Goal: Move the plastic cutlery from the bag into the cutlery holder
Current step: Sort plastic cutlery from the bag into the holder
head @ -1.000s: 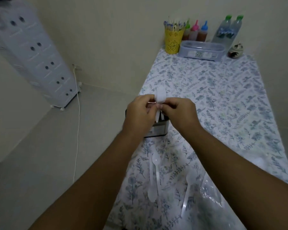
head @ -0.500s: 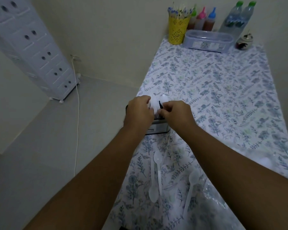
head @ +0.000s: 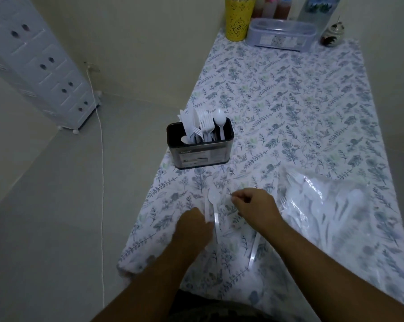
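A black and steel cutlery holder [head: 199, 156] stands near the table's left edge, with white plastic forks, knives and one spoon [head: 220, 122] upright in it. The clear plastic bag [head: 335, 205] lies at the right and holds more white cutlery. Two loose spoons [head: 213, 202] lie crossed on the cloth in front of the holder. My left hand [head: 194, 226] has its fingertips curled onto their handles. My right hand [head: 254, 205] hovers beside them, fingers loosely curled with nothing visible in them. A third spoon's handle [head: 253, 249] sticks out from under my right wrist.
The floral tablecloth [head: 289, 101] covers the table. At the far end stand a yellow cup [head: 237, 19], a lidded plastic box [head: 281, 34], sauce bottles and a small jar [head: 332, 34]. A white drawer unit [head: 40, 63] and a cable [head: 101, 159] are on the floor to the left.
Both hands have left the holder, where a spoon now stands, and come down toward me to the loose spoons on the cloth. The camera has tilted down.
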Motion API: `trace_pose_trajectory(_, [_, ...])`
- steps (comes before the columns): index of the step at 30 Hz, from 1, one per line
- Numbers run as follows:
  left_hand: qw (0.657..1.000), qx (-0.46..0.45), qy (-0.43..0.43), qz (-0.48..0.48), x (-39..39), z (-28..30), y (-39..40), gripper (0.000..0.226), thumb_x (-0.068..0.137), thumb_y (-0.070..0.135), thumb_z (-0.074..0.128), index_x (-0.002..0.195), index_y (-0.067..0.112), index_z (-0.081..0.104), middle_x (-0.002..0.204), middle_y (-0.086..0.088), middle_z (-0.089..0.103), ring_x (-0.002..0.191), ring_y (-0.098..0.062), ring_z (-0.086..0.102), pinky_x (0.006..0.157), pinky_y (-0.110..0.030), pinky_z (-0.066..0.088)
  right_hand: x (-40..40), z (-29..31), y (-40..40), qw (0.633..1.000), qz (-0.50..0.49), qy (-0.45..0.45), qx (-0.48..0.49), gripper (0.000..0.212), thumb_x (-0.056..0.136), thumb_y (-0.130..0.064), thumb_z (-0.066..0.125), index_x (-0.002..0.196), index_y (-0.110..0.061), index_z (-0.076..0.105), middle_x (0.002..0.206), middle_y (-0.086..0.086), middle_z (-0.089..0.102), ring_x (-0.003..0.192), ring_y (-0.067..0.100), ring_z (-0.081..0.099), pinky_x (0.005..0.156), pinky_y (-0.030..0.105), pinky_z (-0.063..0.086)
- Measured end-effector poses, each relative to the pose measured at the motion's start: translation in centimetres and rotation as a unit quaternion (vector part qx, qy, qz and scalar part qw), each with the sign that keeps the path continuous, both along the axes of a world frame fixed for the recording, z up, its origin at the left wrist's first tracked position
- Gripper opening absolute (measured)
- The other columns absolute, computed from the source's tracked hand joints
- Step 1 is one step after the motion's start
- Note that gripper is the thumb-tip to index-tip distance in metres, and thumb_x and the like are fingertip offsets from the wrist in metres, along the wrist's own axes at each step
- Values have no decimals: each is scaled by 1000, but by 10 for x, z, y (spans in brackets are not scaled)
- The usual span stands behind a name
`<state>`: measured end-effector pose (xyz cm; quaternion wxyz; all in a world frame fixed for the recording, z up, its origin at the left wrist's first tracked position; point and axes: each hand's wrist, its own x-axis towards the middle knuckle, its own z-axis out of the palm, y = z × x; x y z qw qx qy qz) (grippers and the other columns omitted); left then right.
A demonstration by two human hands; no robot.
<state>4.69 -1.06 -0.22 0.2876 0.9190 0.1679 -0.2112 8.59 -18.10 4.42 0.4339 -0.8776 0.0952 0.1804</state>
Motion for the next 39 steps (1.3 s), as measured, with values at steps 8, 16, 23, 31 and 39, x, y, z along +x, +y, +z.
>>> trace_pose_trajectory(8, [989,35,-93,-112,-7,10,7,13,95,26,61,105,20,68,98,-2,68,89,-20,63,81,-34,53,-40,-19,-3,977,160,-120,-80,41,93,-21,70,134,-22,66,135,1,65,123,20,57,101,20,36])
trace_pose_trajectory(16, [954,-100,-229,-164,8,29,3,38,78,27,82,113,16,71,108,2,70,98,-10,62,82,-16,41,-45,-18,-5,982,179,-32,-45,58,102,-9,54,156,-24,38,120,7,72,108,19,67,96,28,50])
trace_pose_trajectory(23, [986,-80,-133,-65,-8,-4,-28,27,86,32,73,98,21,52,88,6,54,78,-10,53,63,-20,39,-60,-31,-39,984,-119,120,55,17,97,-14,46,96,-21,62,91,5,69,82,22,62,81,42,51])
trace_pose_trajectory(31, [982,-29,-147,-118,-11,-6,-40,11,95,12,57,92,9,66,79,0,63,69,-11,59,57,-13,42,-72,-29,-58,912,-279,150,260,14,100,-1,48,90,-11,48,81,18,61,65,22,53,62,37,49])
trace_pose_trajectory(39, [957,-258,-32,-130,-40,17,-93,10,90,23,70,85,20,78,67,3,72,61,-5,67,69,-29,59,-77,-17,-63,880,-315,156,319,14,101,-13,58,102,0,63,103,25,73,83,30,73,74,41,62])
